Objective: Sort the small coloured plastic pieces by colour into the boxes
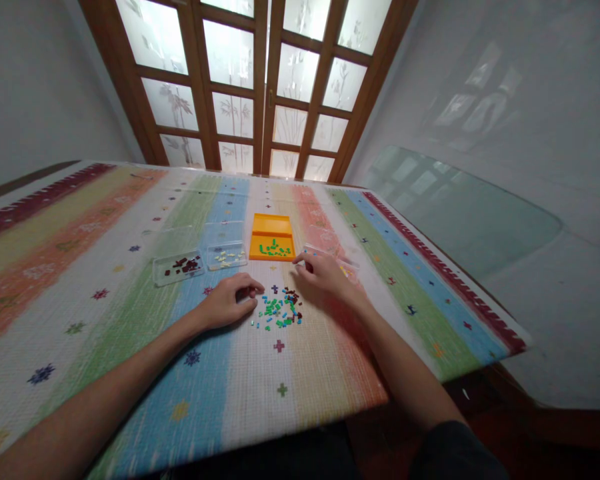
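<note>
A loose pile of small green, blue and dark brown plastic pieces [279, 310] lies on the striped cloth in front of me. My left hand [230, 300] rests just left of it, fingers curved and thumb apart from the index finger; nothing shows between them. Beyond the pile, my right hand [321, 272] hovers by the front right corner of an orange box [272, 225] with green pieces in it. Its thumb and fingers are pinched together, and whatever they hold is too small to make out. Part of a clear box [353, 265] with small coloured pieces is hidden behind this hand.
Left of the orange box stand two clear lidded boxes: one with cream pieces [227, 257], another with dark brown pieces [184, 265]. Their lids are open. A striped tablecloth [145, 300] covers the table. Wooden doors with frosted panes [235, 113] rise behind, and a white wall [505, 120] borders the right.
</note>
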A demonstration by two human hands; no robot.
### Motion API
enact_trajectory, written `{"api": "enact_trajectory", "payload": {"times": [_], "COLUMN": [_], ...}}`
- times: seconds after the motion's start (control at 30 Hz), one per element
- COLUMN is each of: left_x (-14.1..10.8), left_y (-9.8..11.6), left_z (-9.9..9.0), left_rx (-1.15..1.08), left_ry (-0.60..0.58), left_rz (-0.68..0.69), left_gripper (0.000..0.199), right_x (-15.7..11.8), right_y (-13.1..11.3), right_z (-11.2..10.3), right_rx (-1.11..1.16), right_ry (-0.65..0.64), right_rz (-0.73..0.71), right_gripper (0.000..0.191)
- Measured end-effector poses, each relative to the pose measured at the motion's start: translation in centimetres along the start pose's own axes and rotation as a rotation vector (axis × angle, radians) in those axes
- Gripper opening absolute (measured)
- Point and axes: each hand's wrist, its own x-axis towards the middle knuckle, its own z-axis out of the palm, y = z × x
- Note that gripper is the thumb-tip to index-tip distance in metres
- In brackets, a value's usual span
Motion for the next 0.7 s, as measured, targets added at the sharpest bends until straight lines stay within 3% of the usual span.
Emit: {"api": "enact_trajectory", "payload": {"times": [0.13,0.23,0.43,0.7], "left_x": [0.1,0.1,0.0,0.1], "left_y": [0.0,0.0,0.0,0.1], "left_z": [0.0,0.2,0.1,0.3], "left_rx": [-0.004,-0.005,-0.025,-0.026], "left_ry": [0.002,0.005,0.016,0.036], "left_rz": [-0.012,-0.003,-0.019,-0.048], "left_gripper": [0.023,0.018,0.013,0.017], "right_x": [-0.3,-0.5,-0.5,-0.7], "right_y": [-3.0,-4.4,-5.6,-6.8], "right_z": [1.0,1.3,1.2,1.4], "right_rx": [0.103,0.143,0.073,-0.076], "right_ry": [-0.172,-0.223,-0.307,-0.307], "right_rz": [-0.166,-0.223,-0.231,-0.194], "right_gripper": [0.023,0.022,0.023,0.023]}}
